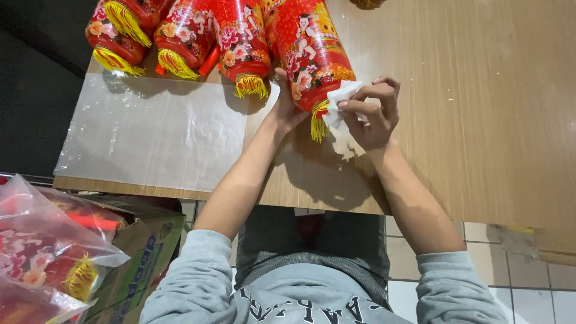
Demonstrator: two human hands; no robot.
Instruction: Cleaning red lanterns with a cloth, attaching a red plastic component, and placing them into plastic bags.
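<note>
A red lantern [309, 51] with printed figures, flowers and a yellow tassel fringe lies on the wooden table [480, 120]. My left hand [286, 102] cups its lower left side and steadies it. My right hand [373, 114] pinches a white tissue [339, 99] and presses it against the lantern's lower end near the fringe.
Three more red lanterns [186, 36] lie in a row at the table's far left. A clear plastic sheet [150, 132] covers the table's left part. A cardboard box [138, 264] and a plastic bag [42, 252] of lanterns stand at lower left. Tiled floor lies below.
</note>
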